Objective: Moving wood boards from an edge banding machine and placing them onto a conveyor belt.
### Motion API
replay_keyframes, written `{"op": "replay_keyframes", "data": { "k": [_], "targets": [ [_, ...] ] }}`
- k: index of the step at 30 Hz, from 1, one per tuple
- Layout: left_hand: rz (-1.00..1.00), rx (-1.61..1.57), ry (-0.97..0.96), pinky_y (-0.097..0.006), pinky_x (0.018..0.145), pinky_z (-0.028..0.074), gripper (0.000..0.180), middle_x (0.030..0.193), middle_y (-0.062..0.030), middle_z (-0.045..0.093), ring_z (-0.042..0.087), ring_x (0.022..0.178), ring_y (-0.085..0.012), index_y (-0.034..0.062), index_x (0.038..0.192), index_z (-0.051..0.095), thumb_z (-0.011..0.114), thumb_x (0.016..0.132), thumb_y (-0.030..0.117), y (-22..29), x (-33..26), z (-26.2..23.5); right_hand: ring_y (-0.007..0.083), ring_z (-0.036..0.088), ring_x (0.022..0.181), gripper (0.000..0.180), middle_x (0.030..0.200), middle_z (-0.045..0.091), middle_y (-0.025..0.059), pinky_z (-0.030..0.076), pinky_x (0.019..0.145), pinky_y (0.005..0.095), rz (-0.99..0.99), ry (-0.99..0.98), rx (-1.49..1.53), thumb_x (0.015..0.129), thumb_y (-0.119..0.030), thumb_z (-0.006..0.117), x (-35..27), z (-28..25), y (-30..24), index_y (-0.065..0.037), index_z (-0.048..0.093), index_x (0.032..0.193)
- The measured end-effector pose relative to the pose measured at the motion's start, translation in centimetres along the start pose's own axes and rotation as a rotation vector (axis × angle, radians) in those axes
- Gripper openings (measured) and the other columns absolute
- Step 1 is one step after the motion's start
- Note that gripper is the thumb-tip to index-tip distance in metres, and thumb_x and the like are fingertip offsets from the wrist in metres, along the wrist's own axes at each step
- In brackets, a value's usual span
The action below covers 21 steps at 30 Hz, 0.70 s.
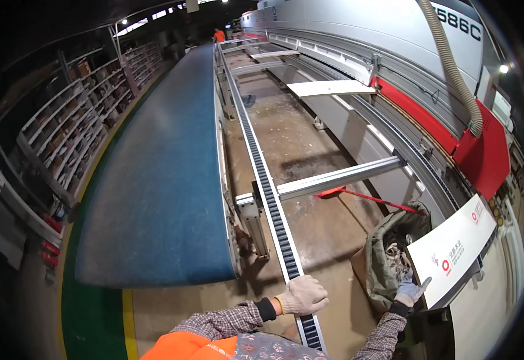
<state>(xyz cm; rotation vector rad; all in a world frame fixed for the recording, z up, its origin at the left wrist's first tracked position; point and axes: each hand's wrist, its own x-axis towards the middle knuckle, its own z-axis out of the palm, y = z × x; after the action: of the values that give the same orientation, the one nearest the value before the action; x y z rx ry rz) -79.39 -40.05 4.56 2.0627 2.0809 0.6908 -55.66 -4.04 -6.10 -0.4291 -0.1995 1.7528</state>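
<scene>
Resting closed on the roller rail (272,204), the left hand (301,295) could get pinched; the right hand (410,291), open, only touches the white panel (454,249), which may slip.

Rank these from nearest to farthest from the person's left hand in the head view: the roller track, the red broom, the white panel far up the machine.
From the left hand:
1. Roller track: the hand rests on its near end.
2. Red broom: on the floor, up and right.
3. White panel: far up, on the machine's right side.
</scene>
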Motion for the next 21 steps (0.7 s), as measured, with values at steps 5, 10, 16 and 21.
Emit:
{"op": "replay_keyframes", "data": {
  "k": [5, 10, 16, 21],
  "targets": [
    [0.015, 0.022, -0.017, -0.041, 0.074, 0.050, 0.033, 0.072, -0.0084, 0.065, 0.064, 0.077, -0.0282, 0.0098, 0.071, 0.063, 0.056, 0.093, 0.033, 0.7, 0.5, -0.5, 0.0274, 0.052, 0.130, 0.061, 0.142, 0.055, 0.0116, 0.045, 0.110, 0.0413, -0.110, 0.084, -0.085, 0.092, -0.036, 0.071, 0.9, -0.7, -1.0, -0.005, 0.052, 0.141],
    [0.035, 0.043, -0.006, -0.042, 0.074, 0.050, 0.034, 0.072, -0.0088, 0.064, 0.063, 0.076, -0.0296, 0.0101, 0.071, 0.063, 0.056, 0.094, 0.034, 0.3, 0.5, -0.4, 0.0245, 0.057, 0.121, 0.054, 0.135, 0.060, 0.0103, 0.051, 0.099, 0.0388, -0.134, 0.031, -0.117, 0.092, -0.033, 0.072, 0.8, -2.2, -1.0, -0.004, 0.055, 0.135],
    [0.006, 0.044, -0.107, -0.042, 0.076, 0.052, 0.031, 0.079, -0.0088, 0.069, 0.067, 0.082, -0.0293, 0.0122, 0.082, 0.071, 0.056, 0.095, 0.037, 0.5, 1.9, -0.3, 0.0212, 0.061, 0.106, 0.044, 0.125, 0.064, 0.0051, 0.051, 0.085, 0.0380, -0.065, 0.203, -0.125, 0.095, -0.035, 0.068, -1.0, -5.7, -5.8, -0.012, 0.060, 0.131],
    [-0.246, -0.184, -0.207, -0.041, 0.081, 0.055, 0.031, 0.094, -0.0144, 0.074, 0.071, 0.090, -0.0317, 0.0072, 0.096, 0.076, 0.059, 0.094, 0.033, 1.1, 3.4, -0.2, 0.0197, 0.065, 0.099, 0.035, 0.115, 0.069, 0.0028, 0.055, 0.082, 0.0368, -0.133, 0.154, -0.147, 0.092, -0.027, 0.072, -8.4, -4.5, -7.2, -0.010, 0.063, 0.121]
  ]
}}
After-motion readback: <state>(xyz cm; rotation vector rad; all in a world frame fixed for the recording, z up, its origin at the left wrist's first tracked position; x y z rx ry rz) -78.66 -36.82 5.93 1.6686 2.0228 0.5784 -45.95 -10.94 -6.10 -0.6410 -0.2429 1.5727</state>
